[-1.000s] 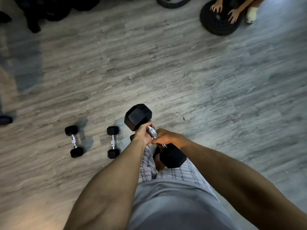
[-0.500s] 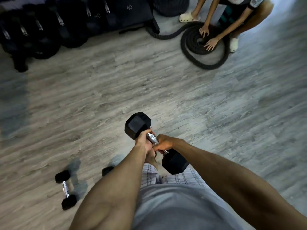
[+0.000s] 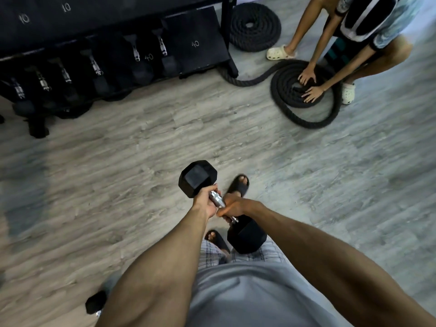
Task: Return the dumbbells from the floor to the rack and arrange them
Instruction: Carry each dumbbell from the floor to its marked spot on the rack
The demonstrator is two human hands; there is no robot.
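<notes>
The rack (image 3: 113, 55) fills the upper left, a dark sloped frame whose lower shelf already carries a row of dumbbells with chrome handles; chalked numbers mark its tiers, and a bare stretch of shelf near its right end reads 40. Between you and it lies open grey plank floor (image 3: 330, 185). To the upper right a second person (image 3: 368, 38) crouches over a coiled battle rope (image 3: 306, 100), well off your line to the rack.

You carry one large hex dumbbell (image 3: 197, 178) in front of your waist, slanted so one head points toward the rack and the other (image 3: 246, 237) hangs just above your shorts. Your left hand (image 3: 205, 201) is wrapped shut on the chrome handle at the upper end, and your right hand (image 3: 236, 205) is clamped on the same handle just beside it, knuckles touching.

For this carry, keep both fists closed and the weight close to your body, since it looks heavy. Your feet show below the lower head, so don't let it dip. Judge the slot by the chalk figures before you lower it; I can't read this dumbbell's own marking. Set the heads down level on the shelf, not dropped.

A smaller dumbbell (image 3: 95, 302) remains on the floor at lower left, half hidden by your forearm.
</notes>
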